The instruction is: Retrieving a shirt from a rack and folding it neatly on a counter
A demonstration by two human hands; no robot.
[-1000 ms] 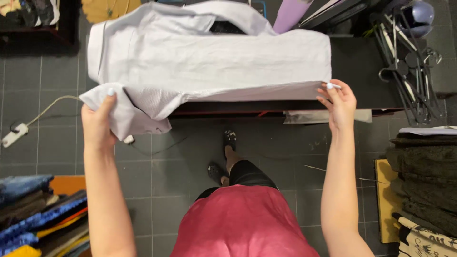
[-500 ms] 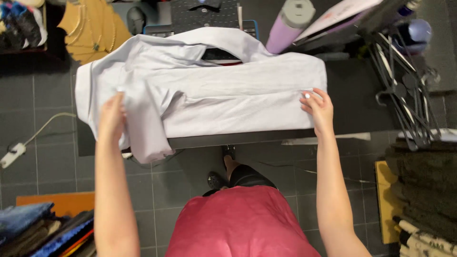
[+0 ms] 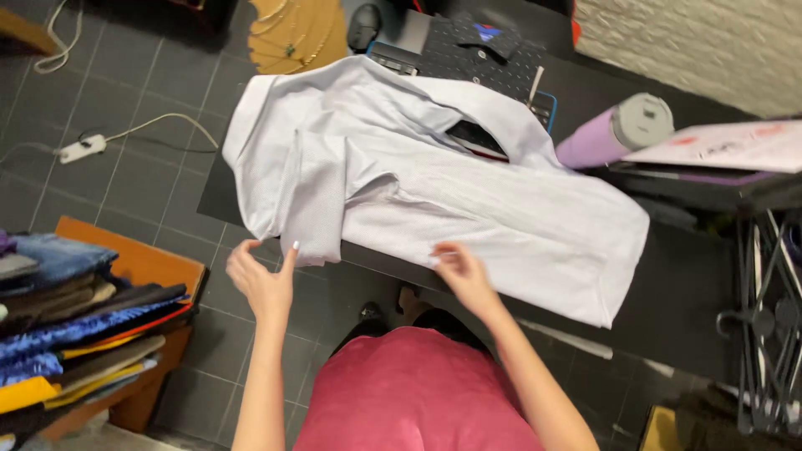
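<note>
Right hand [image 3: 462,276] pinches soft, creased white shirt [image 3: 434,179] on black table [image 3: 685,284].

shirt [image 3: 401,167]: pale lilac-white, plain. worktop [image 3: 685,284]: black. second shirt [image 3: 480,50]: black, fine white dots. roll [image 3: 614,134]: lavender, grey cap. floor [image 3: 125,108]: dark grey tiles. folded stack [image 3: 67,326]: blue, yellow, black.

Floor: dark grey square tiles [image 3: 125,108] lay underfoot.
Table: a black worktop [image 3: 693,284] ran across the view.
Wall: pale textured brick [image 3: 693,42] showed top right.
Left: an orange wooden shelf [image 3: 142,259] held stacked folded fabrics [image 3: 58,317].
</note>
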